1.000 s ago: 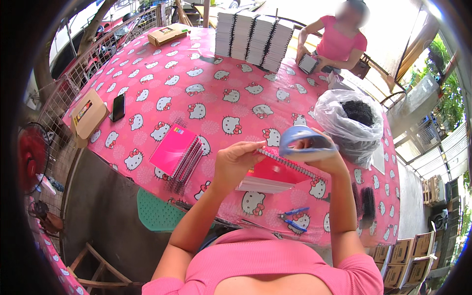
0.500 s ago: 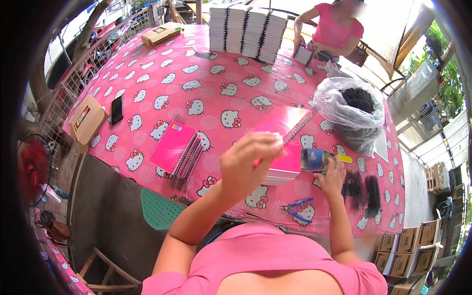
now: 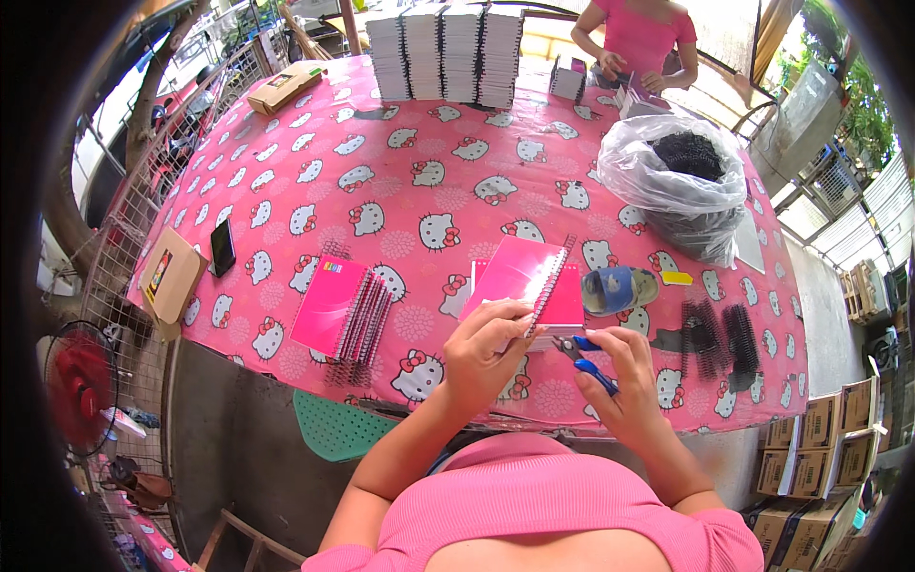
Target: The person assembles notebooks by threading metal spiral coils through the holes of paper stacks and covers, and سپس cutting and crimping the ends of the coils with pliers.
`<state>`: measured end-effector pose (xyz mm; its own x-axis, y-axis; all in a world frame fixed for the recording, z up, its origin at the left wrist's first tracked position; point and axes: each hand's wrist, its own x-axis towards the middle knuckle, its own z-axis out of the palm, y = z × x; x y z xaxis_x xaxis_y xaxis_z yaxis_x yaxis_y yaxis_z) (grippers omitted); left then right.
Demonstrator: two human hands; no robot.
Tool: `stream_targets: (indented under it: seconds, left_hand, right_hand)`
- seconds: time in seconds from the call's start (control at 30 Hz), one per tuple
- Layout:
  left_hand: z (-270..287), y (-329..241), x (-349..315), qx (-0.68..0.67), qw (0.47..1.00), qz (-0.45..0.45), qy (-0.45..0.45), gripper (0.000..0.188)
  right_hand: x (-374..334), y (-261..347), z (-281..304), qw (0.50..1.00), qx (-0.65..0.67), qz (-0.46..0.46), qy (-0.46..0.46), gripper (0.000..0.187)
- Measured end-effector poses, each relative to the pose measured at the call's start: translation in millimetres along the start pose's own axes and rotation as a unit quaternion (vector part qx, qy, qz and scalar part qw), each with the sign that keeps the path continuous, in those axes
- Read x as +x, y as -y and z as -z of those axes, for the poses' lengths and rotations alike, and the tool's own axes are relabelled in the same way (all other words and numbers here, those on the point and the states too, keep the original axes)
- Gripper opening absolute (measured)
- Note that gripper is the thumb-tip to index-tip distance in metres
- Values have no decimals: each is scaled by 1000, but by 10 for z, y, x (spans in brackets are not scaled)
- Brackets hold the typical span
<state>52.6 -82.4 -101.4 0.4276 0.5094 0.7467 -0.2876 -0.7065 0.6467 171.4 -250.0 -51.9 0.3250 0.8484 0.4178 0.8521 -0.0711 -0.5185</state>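
Observation:
A pink-covered spiral notebook [image 3: 515, 272] lies at a slant on a stack of pink notebooks [image 3: 570, 307] in front of me. My left hand [image 3: 486, 351] pinches its near corner, at the lower end of the wire coil along its right edge. In my right hand [image 3: 624, 377] is a pair of blue-handled cutting pliers [image 3: 593, 367], handles spread, jaws pointing at that coil end. Just beyond my right hand sits a blue, partly clear rounded object [image 3: 615, 291] whose kind I cannot make out. A small yellow piece [image 3: 677, 278] lies beside it.
Coil-bound pink notebooks [image 3: 338, 305] lie to the left, near a phone [image 3: 222, 248] and a cardboard box [image 3: 172, 276]. Loose black coils [image 3: 702, 338] lie right; a plastic bag of coils [image 3: 705, 214] stands behind. Tall notebook stacks [image 3: 443, 57] and a co-worker [image 3: 648, 43] are across the table.
My right hand has left the blue rounded object and picked the pliers up off the table. My left hand came down to the notebook's near corner. The co-worker's hands left a small notebook stack.

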Motion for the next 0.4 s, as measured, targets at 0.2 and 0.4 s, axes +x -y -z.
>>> stream_targets:
  seconds: [0.2, 0.4]
  left_hand:
    - [28, -11, 20, -26, 999, 6, -21, 20]
    - [268, -52, 150, 1, 998, -38, 53, 17]
  right_hand:
    - [101, -23, -123, 983, 132, -86, 94, 41]
    - [48, -256, -382, 578, 701, -339, 244, 51]
